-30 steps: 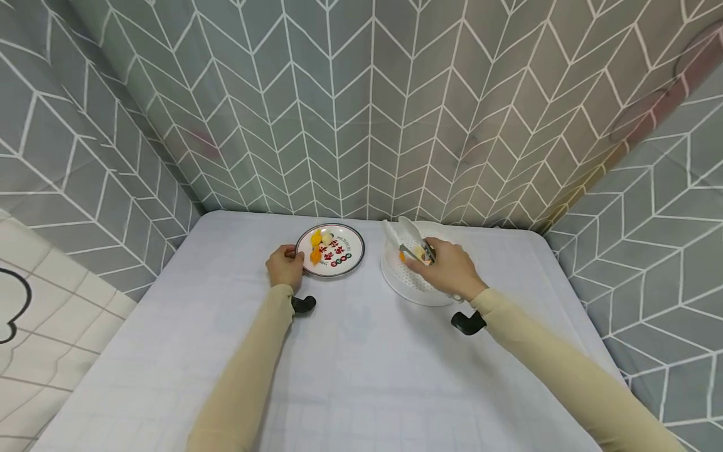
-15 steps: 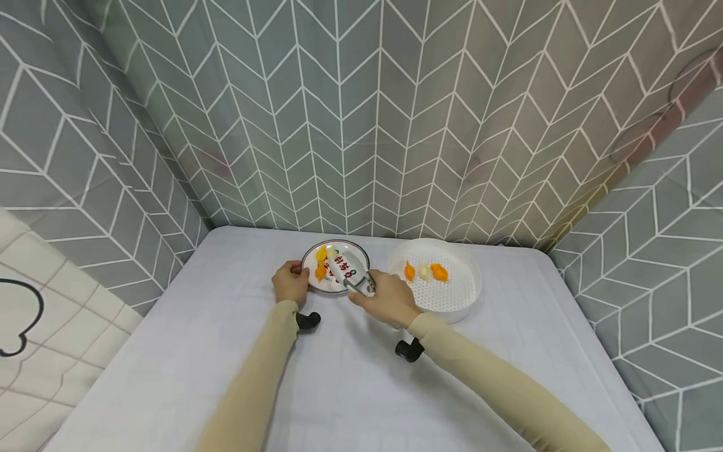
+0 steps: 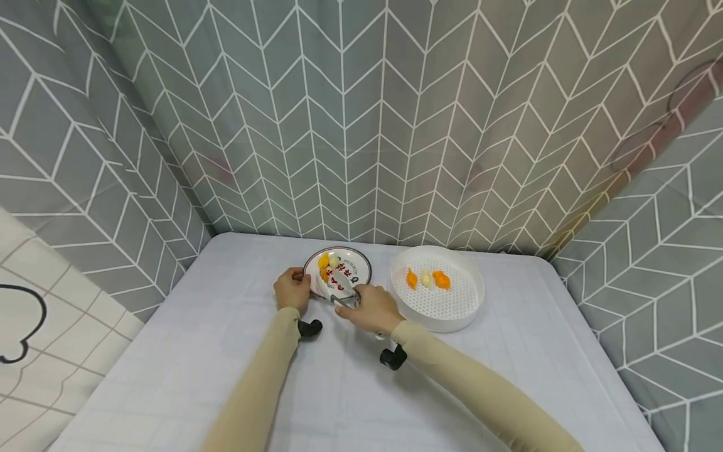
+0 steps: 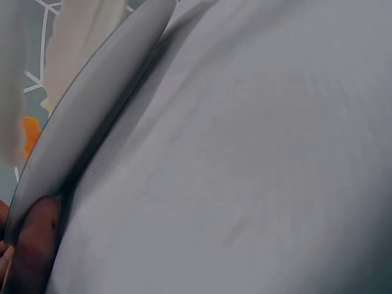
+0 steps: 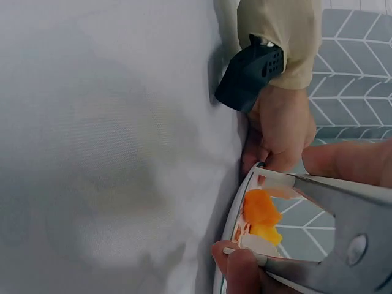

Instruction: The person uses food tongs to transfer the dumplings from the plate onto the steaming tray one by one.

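A small round plate [image 3: 361, 263] with a dark rim and red print carries a yellow piece [image 3: 323, 260], a cream piece [image 3: 334, 261] and an orange piece [image 3: 324, 275]; their exact kind is unclear. My left hand [image 3: 292, 290] pinches the plate's left edge, with a digit under the rim in the left wrist view. My right hand [image 3: 371, 309] grips metal tongs [image 5: 358, 233] with white ends. These ends stand apart over the plate's near part, and I see nothing held between them. In the head view they partly cover the orange piece and the print.
Right of the plate stands a round white perforated tray [image 3: 435, 307] with a raised wall. Two orange pieces [image 3: 442, 280] and a cream one [image 3: 426, 279] lie in it. A white cloth [image 3: 339, 402] covers the table, and a patterned grey curtain [image 3: 361, 125] hangs behind.
My right hand has carried the tongs leftward from above the white tray to the plate, then slightly nearer to me. The left hand stays at the plate's edge. The view has shifted a little.
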The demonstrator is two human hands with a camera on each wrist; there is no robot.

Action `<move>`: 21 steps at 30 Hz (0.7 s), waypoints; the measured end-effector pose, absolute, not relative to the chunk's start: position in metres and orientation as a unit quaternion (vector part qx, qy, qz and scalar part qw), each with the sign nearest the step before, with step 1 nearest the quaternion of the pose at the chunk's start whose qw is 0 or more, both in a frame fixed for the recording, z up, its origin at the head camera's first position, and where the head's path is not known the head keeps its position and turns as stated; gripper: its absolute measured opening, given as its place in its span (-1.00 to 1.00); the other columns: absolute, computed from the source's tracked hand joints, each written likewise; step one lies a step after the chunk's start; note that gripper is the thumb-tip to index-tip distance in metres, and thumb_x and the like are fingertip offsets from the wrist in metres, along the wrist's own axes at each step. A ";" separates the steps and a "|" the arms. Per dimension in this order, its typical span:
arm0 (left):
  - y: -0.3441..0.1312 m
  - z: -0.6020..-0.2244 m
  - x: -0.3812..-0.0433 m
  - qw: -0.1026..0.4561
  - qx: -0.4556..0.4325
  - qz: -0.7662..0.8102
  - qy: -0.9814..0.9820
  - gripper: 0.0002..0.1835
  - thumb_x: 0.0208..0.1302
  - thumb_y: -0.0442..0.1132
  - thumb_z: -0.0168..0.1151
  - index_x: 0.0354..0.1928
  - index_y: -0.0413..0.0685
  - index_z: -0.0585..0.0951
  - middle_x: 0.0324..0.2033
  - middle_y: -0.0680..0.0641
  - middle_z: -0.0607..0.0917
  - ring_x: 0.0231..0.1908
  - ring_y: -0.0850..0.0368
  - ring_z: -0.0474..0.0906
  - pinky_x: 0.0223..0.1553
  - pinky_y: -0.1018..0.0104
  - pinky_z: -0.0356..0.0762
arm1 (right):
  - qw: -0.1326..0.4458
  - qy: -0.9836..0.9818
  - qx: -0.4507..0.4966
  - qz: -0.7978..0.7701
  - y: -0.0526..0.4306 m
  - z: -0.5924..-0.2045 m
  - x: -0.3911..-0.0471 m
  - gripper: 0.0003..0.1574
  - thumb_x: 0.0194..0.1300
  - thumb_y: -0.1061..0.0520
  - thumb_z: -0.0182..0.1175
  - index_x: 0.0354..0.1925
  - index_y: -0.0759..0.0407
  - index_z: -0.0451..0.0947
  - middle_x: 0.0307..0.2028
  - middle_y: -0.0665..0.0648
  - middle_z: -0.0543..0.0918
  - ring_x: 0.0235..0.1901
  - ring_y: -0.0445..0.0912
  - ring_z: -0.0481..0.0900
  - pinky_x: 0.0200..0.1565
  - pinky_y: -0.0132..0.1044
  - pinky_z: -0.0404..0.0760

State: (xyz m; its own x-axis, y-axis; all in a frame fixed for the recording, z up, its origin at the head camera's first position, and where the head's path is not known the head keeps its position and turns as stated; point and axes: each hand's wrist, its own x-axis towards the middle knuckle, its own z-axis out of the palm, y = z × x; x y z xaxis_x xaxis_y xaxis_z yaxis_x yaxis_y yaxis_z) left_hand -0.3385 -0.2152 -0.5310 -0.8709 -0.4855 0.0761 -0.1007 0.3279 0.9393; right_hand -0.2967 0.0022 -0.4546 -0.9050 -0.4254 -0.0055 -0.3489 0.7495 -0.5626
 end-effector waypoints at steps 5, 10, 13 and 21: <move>-0.215 -0.532 -0.338 0.179 0.188 -0.548 -0.795 -0.67 0.49 -0.37 0.23 0.21 -0.39 0.62 -0.03 -0.35 0.72 -0.23 -0.08 0.70 -0.45 0.44 0.74 | 0.069 0.940 -0.200 -0.268 -0.004 -0.461 -0.301 -0.36 0.24 -0.31 0.43 -0.10 0.22 0.67 -0.51 0.01 0.55 -0.46 -0.08 0.47 -0.49 -0.25 0.37; -0.213 -0.534 -0.337 0.182 0.190 -0.553 -0.790 -0.67 0.49 -0.38 0.24 0.20 -0.39 0.63 -0.04 -0.36 0.71 -0.25 -0.06 0.69 -0.46 0.44 0.74 | 0.053 0.945 -0.206 -0.250 -0.010 -0.463 -0.303 -0.48 0.25 -0.23 0.47 -0.20 0.18 0.67 -0.57 0.00 0.51 -0.53 -0.08 0.44 -0.55 -0.24 0.35; -0.213 -0.534 -0.337 0.179 0.192 -0.554 -0.790 -0.67 0.48 -0.38 0.24 0.20 -0.38 0.63 -0.04 -0.35 0.71 -0.25 -0.04 0.69 -0.47 0.45 0.73 | 0.054 0.946 -0.209 -0.241 -0.011 -0.463 -0.302 -0.54 0.27 -0.19 0.47 -0.20 0.16 0.66 -0.58 -0.02 0.49 -0.54 -0.10 0.44 -0.54 -0.25 0.36; -0.215 -0.532 -0.339 0.196 0.177 -0.540 -0.799 -0.68 0.47 -0.39 0.25 0.17 -0.40 0.64 -0.12 -0.36 0.72 -0.34 0.00 0.68 -0.52 0.50 0.68 | 0.067 0.942 -0.211 -0.250 -0.003 -0.459 -0.306 -0.60 0.27 -0.16 0.44 -0.20 0.13 0.65 -0.58 -0.04 0.47 -0.52 -0.10 0.43 -0.51 -0.27 0.34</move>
State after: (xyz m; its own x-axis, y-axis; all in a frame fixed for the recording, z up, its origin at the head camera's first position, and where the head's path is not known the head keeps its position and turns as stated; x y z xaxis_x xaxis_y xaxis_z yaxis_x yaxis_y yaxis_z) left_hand -0.3390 -0.2153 -0.5317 -0.8601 -0.4951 0.1230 -0.0709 0.3547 0.9323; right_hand -0.3058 -0.0026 -0.4586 -0.9017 -0.4319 -0.0212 -0.3645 0.7855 -0.5002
